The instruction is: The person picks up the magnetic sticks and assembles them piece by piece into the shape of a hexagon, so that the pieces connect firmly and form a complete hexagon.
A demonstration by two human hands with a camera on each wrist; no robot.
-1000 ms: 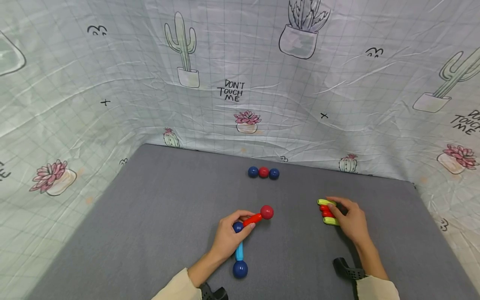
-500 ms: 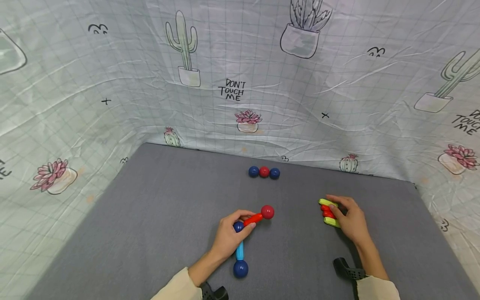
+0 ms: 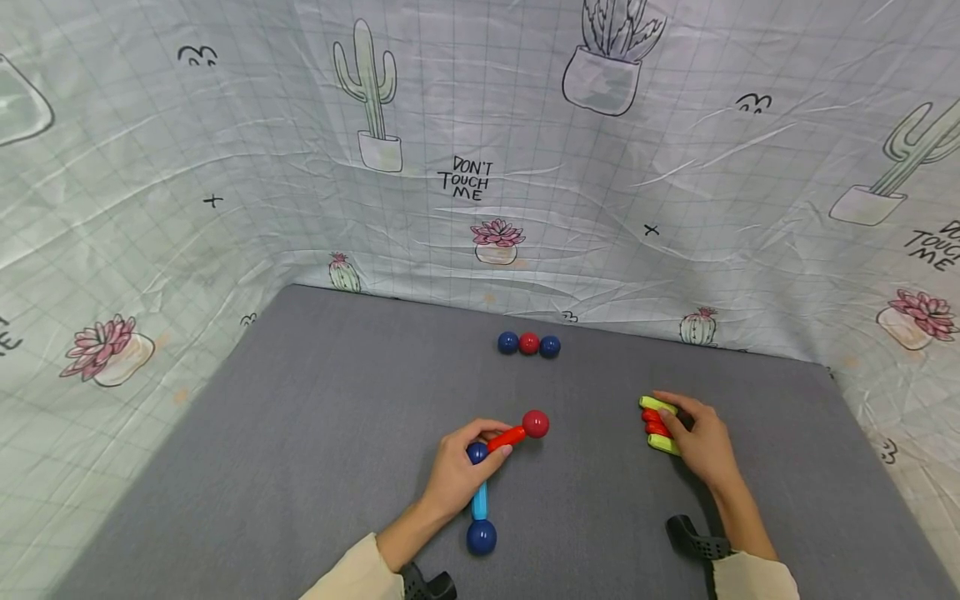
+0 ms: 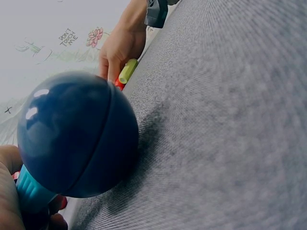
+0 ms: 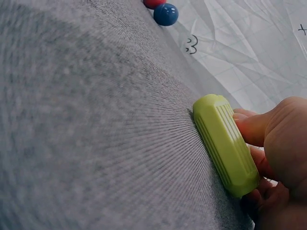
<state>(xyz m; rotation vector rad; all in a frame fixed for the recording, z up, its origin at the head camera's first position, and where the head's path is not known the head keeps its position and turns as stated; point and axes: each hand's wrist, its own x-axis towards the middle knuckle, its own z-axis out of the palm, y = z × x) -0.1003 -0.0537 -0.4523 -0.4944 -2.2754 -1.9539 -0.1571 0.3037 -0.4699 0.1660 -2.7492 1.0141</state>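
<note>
My left hand point(image 3: 457, 471) grips a joined piece of rods and balls at its middle blue ball point(image 3: 477, 453). From that ball a red rod point(image 3: 506, 439) runs up to a red ball point(image 3: 536, 423), and a light blue rod point(image 3: 480, 502) runs down to another blue ball point(image 3: 482, 537), which looms large in the left wrist view. At the right, my right hand point(image 3: 701, 433) has thumb and fingers on a small row of rods: a yellow-green rod point(image 3: 663, 444) at the near end, red rods point(image 3: 656, 422) between, and another yellow-green rod point(image 3: 657, 405) at the far end.
Toward the back of the grey table point(image 3: 337, 400) lie a blue ball point(image 3: 508, 342), a red ball point(image 3: 528, 343) and a second blue ball point(image 3: 550, 347) in a row. Behind the table hangs a white cloth point(image 3: 420, 225) printed with cacti.
The row of rods under my right hand shifts very slightly. My left hand and its joined piece stay in place.
</note>
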